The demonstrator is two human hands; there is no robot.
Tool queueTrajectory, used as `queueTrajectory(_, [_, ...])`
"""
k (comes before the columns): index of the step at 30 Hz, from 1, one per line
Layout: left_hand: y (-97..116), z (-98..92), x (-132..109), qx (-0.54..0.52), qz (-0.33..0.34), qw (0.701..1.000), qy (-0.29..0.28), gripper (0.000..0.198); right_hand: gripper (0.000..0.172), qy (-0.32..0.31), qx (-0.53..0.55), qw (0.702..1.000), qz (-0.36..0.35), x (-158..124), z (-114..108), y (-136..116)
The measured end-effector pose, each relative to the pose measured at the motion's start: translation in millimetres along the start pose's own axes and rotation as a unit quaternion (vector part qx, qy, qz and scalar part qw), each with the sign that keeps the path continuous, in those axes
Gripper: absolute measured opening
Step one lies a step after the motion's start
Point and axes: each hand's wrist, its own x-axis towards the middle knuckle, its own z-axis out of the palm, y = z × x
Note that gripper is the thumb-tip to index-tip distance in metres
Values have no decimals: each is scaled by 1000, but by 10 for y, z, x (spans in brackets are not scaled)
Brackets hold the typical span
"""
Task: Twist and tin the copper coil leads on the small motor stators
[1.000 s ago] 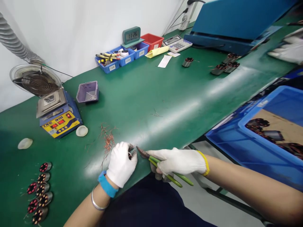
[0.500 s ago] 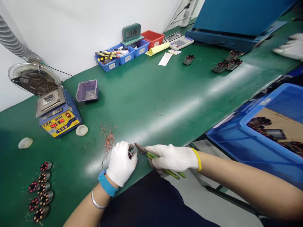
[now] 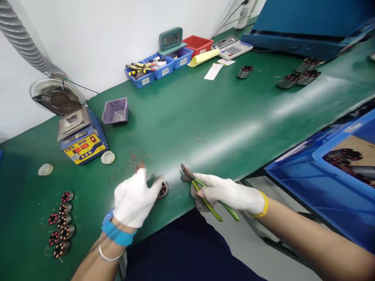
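My right hand (image 3: 227, 193), in a white glove, grips a pair of green-handled cutting pliers (image 3: 207, 200). Their jaws point up and to the left, and the handles are spread apart. A small wire-wound motor stator (image 3: 163, 190) sits at the bench's near edge, partly covered by the fingers of my other glove. My left hand (image 3: 133, 201) is just left of that stator, thumb and fingers apart and slightly smeared by motion; whether a fingertip still touches it I cannot tell. Behind this hand lies a heap of copper wire clippings (image 3: 140, 164).
Several stators (image 3: 63, 222) stand at the left. A solder pot (image 3: 83, 144) and a purple tray (image 3: 115, 111) are behind them. Blue tool bins (image 3: 145, 80) line the wall. More stators (image 3: 290, 80) stand at the back right, near a blue crate (image 3: 319, 160).
My left hand has come off the stator and moved left, its fingers spreading. My right hand has shifted right with the pliers, whose handles have opened wider. The view has shifted slightly.
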Motion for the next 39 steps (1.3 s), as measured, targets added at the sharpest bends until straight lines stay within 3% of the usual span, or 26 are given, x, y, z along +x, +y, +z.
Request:
queueTrajectory(2, [-75,-55,35,-58,79,994,38,32,56,2,18,1000,-14,-25,-12,50])
queueTrajectory(5, [-99,8,48,-114,199,973,-17,41,50,4,14,999,-40,-48,-25,116])
queueTrajectory(8, [19,173,58,-92,173,978,-73,26,48,-4,9,997,-77,-75,-1,133])
queueTrajectory(11, [146,317,81,-71,150,982,-87,9,52,-42,24,996,-74,-119,63,110])
queueTrajectory(17, [148,478,112,-142,146,978,-49,16,58,-71,23,997,0,-100,138,76])
queueTrajectory(22, [133,524,125,-150,169,973,-39,16,54,-46,-78,995,44,11,89,-12])
queueTrajectory(29, [152,514,143,-139,177,974,-36,15,50,-31,-195,979,47,45,61,-148])
queueTrajectory(34, [170,548,160,-151,170,973,-36,15,31,-23,-226,971,70,75,142,-286])
queueTrajectory(37, [155,554,135,-180,161,970,-37,14,36,-14,-311,947,83,73,154,-340])
queueTrajectory(39, [107,537,102,-234,138,962,-25,8,46,42,-444,893,62,67,135,-311])
